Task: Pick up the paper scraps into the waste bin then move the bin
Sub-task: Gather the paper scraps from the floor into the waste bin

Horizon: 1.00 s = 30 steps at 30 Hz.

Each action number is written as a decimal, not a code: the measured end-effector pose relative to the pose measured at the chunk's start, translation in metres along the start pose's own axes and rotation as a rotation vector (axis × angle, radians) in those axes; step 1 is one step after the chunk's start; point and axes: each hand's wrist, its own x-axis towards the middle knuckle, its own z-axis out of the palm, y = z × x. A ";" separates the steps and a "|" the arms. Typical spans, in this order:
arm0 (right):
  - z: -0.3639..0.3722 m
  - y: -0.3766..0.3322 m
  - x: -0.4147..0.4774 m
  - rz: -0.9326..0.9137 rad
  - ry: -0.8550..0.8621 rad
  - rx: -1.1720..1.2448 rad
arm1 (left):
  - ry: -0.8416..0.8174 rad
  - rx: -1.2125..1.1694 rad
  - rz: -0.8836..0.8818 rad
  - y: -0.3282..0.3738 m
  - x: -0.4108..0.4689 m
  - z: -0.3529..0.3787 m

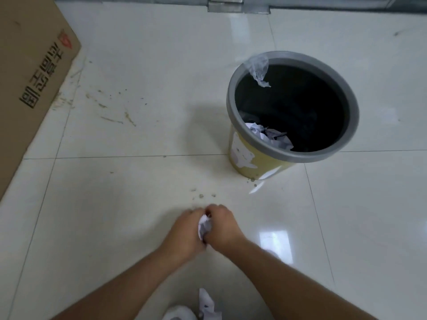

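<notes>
A yellow waste bin (240,155) with a grey rim and black liner stands on the floor at the right. Crumpled paper (269,136) lies inside it, and a scrap of clear plastic (260,70) hangs from its far rim. My left hand (184,229) and my right hand (221,225) press together low over the floor, both closed around one crumpled paper scrap (203,227). Another paper scrap (208,304) lies on the floor near the bottom edge, between my forearms.
A large cardboard box (30,77) with printed characters fills the left side. The white tiled floor (138,112) has dirt smears and crumbs near the box and in front of the bin. A metal door base (238,6) sits at the top. Something white (178,314) shows at the bottom edge.
</notes>
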 end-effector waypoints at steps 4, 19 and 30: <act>-0.068 -0.069 0.014 -0.167 0.185 0.065 | 0.167 0.143 0.104 0.046 0.019 -0.108; -0.317 -0.095 -0.023 -0.337 0.774 0.035 | 0.401 0.080 0.499 0.278 0.090 -0.228; -0.307 -0.067 -0.028 -0.160 0.719 -0.171 | 0.219 0.146 0.431 0.258 0.086 -0.221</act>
